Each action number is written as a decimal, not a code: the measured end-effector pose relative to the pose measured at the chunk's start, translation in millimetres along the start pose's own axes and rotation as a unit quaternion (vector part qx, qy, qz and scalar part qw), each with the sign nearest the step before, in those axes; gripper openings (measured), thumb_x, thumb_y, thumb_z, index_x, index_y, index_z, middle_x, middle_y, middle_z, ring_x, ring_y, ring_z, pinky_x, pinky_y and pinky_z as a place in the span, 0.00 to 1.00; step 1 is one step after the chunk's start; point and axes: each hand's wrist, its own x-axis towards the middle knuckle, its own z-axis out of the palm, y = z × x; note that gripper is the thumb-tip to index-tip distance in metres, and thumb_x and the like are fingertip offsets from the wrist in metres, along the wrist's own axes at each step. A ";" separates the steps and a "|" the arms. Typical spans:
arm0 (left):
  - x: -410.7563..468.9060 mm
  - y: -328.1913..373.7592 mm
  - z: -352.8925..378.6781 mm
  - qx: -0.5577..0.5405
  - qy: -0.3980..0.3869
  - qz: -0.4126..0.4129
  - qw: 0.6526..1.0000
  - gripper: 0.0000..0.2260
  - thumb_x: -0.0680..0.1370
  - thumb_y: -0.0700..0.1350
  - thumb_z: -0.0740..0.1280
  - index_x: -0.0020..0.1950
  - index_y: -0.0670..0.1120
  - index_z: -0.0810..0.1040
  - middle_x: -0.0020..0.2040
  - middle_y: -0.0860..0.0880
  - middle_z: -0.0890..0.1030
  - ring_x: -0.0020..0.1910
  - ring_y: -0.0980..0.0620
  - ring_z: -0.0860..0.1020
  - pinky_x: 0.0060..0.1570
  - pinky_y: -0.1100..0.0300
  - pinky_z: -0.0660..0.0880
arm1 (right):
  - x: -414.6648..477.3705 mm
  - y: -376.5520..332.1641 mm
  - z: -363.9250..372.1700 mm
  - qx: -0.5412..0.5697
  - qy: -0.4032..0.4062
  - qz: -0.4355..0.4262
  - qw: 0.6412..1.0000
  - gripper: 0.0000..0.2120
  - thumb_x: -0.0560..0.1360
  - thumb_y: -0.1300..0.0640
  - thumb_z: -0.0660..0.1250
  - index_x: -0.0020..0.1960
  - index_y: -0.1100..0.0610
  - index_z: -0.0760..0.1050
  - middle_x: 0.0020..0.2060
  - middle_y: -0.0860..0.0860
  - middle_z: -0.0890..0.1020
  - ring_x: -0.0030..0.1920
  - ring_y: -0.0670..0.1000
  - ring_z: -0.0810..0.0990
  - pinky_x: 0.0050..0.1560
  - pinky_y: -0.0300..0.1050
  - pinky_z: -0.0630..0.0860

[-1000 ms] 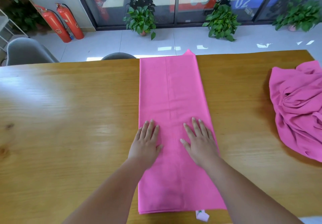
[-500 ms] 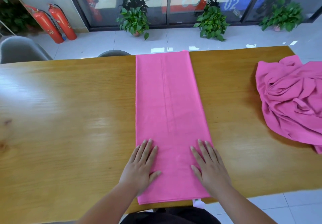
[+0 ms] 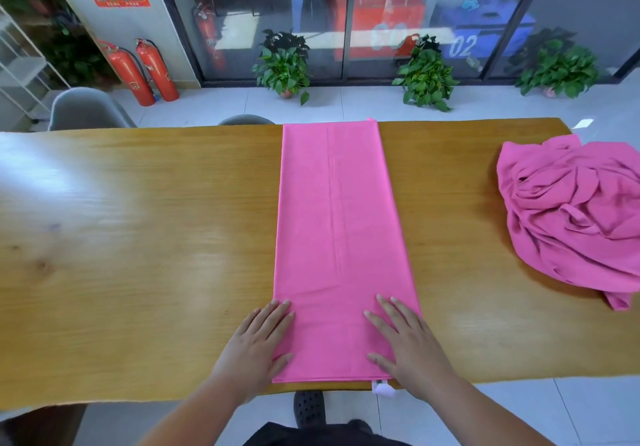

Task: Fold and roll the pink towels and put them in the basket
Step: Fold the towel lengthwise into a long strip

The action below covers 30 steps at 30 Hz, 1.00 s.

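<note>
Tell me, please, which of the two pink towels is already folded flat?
The folded towel in the middle, where the left hand and right hand rest: a long smooth strip. The crumpled towel at the right is a heap.

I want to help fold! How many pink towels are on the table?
2: a folded towel lying flat in the middle, and a crumpled towel at the right end; that heap may hide more.

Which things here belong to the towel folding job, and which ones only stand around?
For the job: folded pink towel, with left hand and right hand flat on its near end; crumpled pink towel on the table at the right.
Only around: fire extinguishers, potted plants, grey chair.
</note>
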 end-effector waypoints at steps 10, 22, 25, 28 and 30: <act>-0.3 44.2 -25.3 -0.015 -0.032 -0.101 0.994 0.32 0.78 0.50 0.66 0.81 0.43 0.69 0.81 0.48 0.67 0.79 0.47 0.68 0.73 0.50 0.73 | -3.9 -11.2 -9.2 0.043 -0.006 0.025 0.999 0.31 0.85 0.39 0.58 0.85 0.46 0.56 0.83 0.49 0.57 0.81 0.54 0.57 0.81 0.56 0.62; 3.5 47.4 -41.6 -0.023 -0.029 -0.091 0.995 0.17 0.84 0.51 0.56 0.68 0.53 0.77 0.64 0.55 0.75 0.59 0.54 0.74 0.61 0.57 0.73 | -28.6 -13.9 -8.3 0.050 -0.001 0.038 0.998 0.27 0.84 0.40 0.60 0.81 0.44 0.63 0.79 0.45 0.63 0.75 0.52 0.64 0.74 0.52 0.69; 10.8 31.7 -43.1 -0.041 -0.021 -0.062 0.997 0.16 0.84 0.50 0.57 0.67 0.55 0.80 0.61 0.58 0.76 0.57 0.56 0.75 0.59 0.58 0.74 | -22.5 -17.4 -11.5 0.034 -0.006 0.052 0.998 0.23 0.83 0.41 0.61 0.77 0.45 0.67 0.73 0.46 0.67 0.70 0.53 0.68 0.68 0.52 0.73; 22.7 9.7 -47.1 -0.080 -0.024 -0.032 0.996 0.17 0.84 0.51 0.58 0.69 0.56 0.79 0.63 0.59 0.76 0.62 0.56 0.76 0.63 0.57 0.73 | -5.5 -26.2 -26.5 0.005 -0.014 0.079 0.997 0.17 0.84 0.41 0.60 0.69 0.47 0.73 0.64 0.48 0.71 0.64 0.54 0.71 0.62 0.53 0.75; 30.3 -8.3 -49.6 -0.089 -0.016 -0.025 0.996 0.17 0.83 0.51 0.58 0.71 0.57 0.76 0.65 0.60 0.75 0.64 0.56 0.74 0.64 0.57 0.72 | 10.5 -36.9 -37.7 -0.005 -0.007 0.097 0.995 0.16 0.84 0.42 0.59 0.67 0.48 0.74 0.62 0.49 0.72 0.64 0.54 0.73 0.60 0.54 0.76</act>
